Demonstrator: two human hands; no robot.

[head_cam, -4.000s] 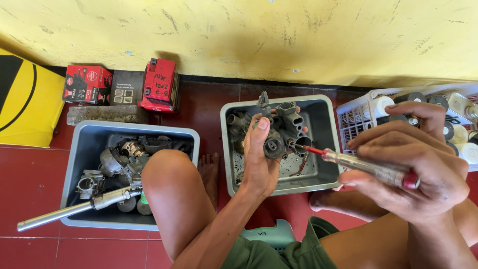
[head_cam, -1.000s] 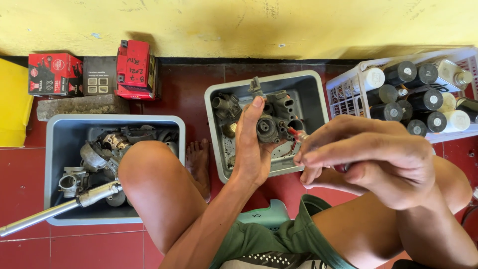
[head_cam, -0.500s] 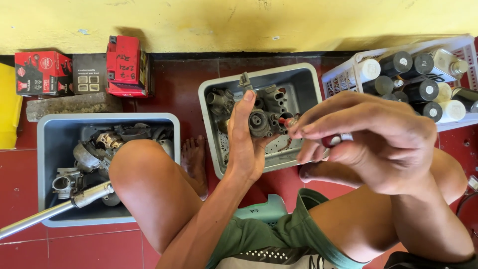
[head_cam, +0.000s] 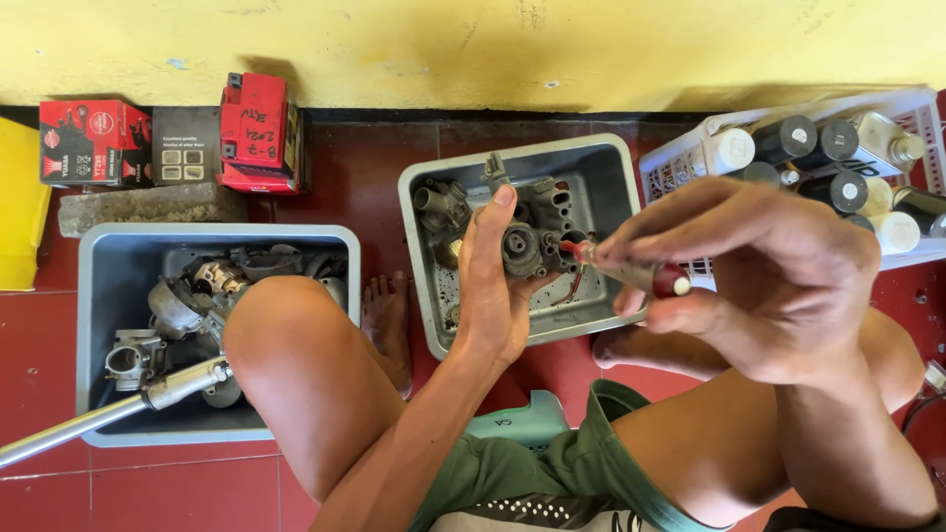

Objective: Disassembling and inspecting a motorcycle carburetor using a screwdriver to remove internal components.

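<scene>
Your left hand (head_cam: 493, 286) grips a grey carburetor body (head_cam: 527, 241) over the middle grey tub (head_cam: 611, 158); your right hand (head_cam: 759, 276) pinches a red-handled screwdriver (head_cam: 641, 274), its tip touching the carburetor's right side. Head view, surface: dark red tiled floor (head_cam: 39, 365), yellow wall (head_cam: 473, 49) at the back. Items around: left grey tub (head_cam: 118, 266) holding metal engine parts, with a silver tube handle (head_cam: 99, 419) leaning out over its near rim; red boxes (head_cam: 256, 133) and a dark box against the wall, above a flat stone block (head_cam: 148, 207); white basket (head_cam: 690, 163) of capped bottles at right. Obstructions: your left knee (head_cam: 296, 365) covers part of the left tub; your bare foot (head_cam: 389, 315) lies between the tubs. The carburetor sits within your left palm, just beside your right fingertips.
</scene>
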